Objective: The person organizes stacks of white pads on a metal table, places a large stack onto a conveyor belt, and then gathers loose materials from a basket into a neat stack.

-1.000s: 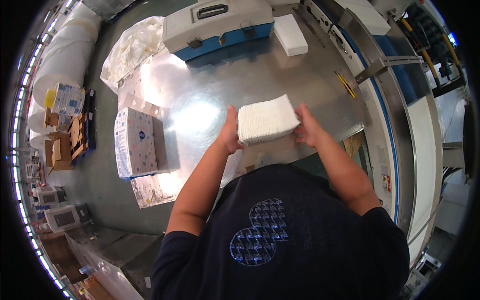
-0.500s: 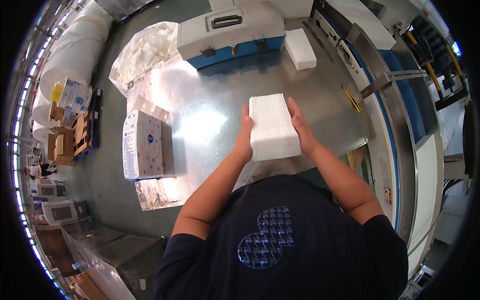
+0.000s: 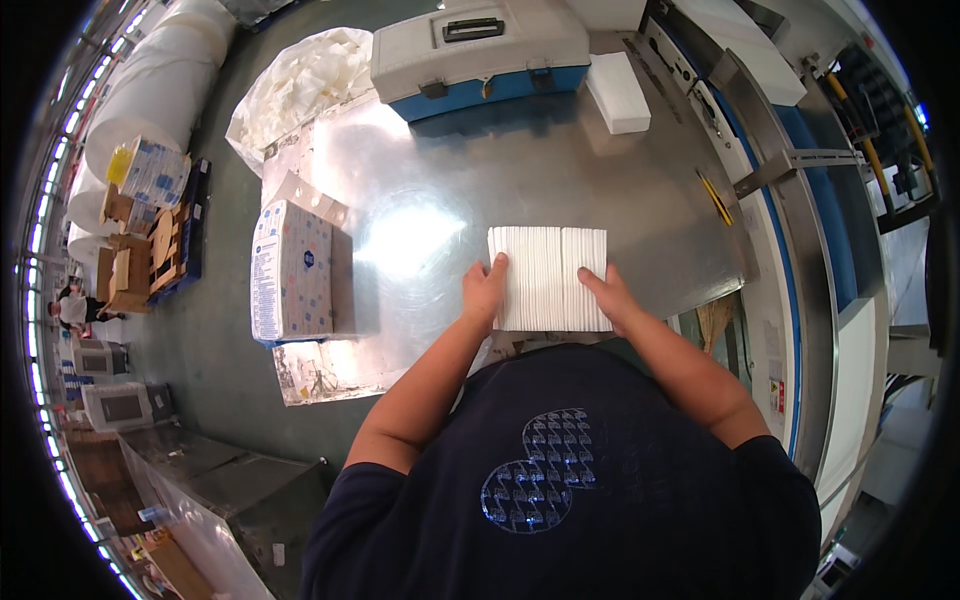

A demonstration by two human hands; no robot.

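A thick stack of folded white paper towels [image 3: 540, 285] is held between my two hands near the front edge of the metal table [image 3: 420, 165]. Its folded edges face up as fine parallel lines, and a darker gap runs down right of its middle. My left hand [image 3: 486, 288] grips the left side, thumb on the top. At the opposite side my right hand [image 3: 608, 297] presses in, its thumb also over the upper edge. The other fingers of both hands are mostly hidden beside or beneath the stack.
A printed paper-wrapped pack [image 3: 292, 275] stands at the table's left. Toward the back are a grey and blue toolbox [image 3: 480, 60], another white stack [image 3: 618, 95] and a bag of white scraps [image 3: 305, 85]. A yellow-black pen or knife [image 3: 715, 197] lies near the machine [image 3: 800, 250] at right.
Both hands have drawn the stack nearer to me and turned it, so its lined, folded edges now face up. My thumbs have moved onto its top. The view has shifted slightly.
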